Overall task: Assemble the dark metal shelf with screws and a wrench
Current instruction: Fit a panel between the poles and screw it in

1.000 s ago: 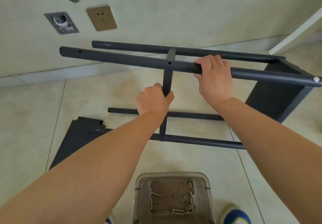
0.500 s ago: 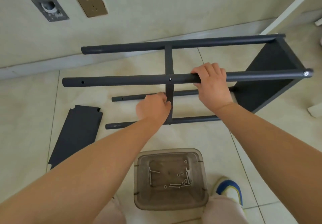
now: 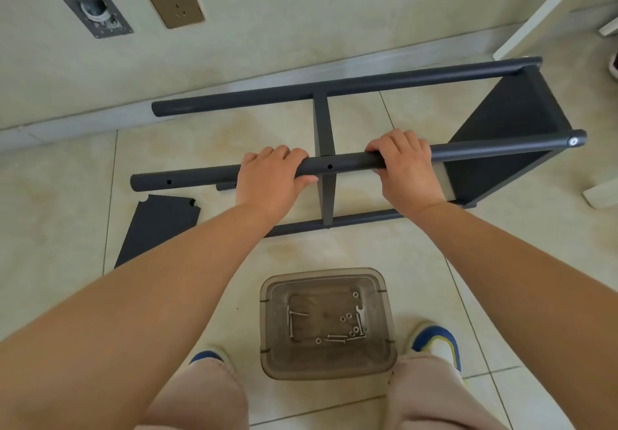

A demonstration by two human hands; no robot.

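Hands on the near upper tube: the left hand (image 3: 272, 179) and right hand (image 3: 406, 169) each curl over the same dark tube (image 3: 485, 149) of the half-built shelf frame (image 3: 515, 135), which lies on its side on the tiled floor (image 3: 418, 246) directly in front of the person. The tube's long axis runs across the hands from left to right, rising slightly toward the right, where it meets the fitted dark panel (image 3: 521, 118) and ends in a bright screw head (image 3: 574, 141). Between the two hands sits an empty screw hole (image 3: 330, 166), just above the flat crossbar (image 3: 326, 192) that drops to the lower tube (image 3: 361, 219) on the floor; the left hand is a little nearer the hole than the right. A second open hole (image 3: 169, 182) shows near the tube's free left end, well beyond the left hand. A loose dark panel (image 3: 157, 229) lies flat on the floor below that end, to the left of the left forearm. Behind the frame, the far tube (image 3: 334, 87) lies close along the wall's skirting, leaving little room that way, while the floor toward the person looks open. A clear plastic tub (image 3: 326, 324) holding screws (image 3: 337, 336), nuts and a small wrench (image 3: 359, 316) stands between the feet, below both hands and somewhat nearer the right arm. Judged from this, the frame's left end has yet to receive its panel.
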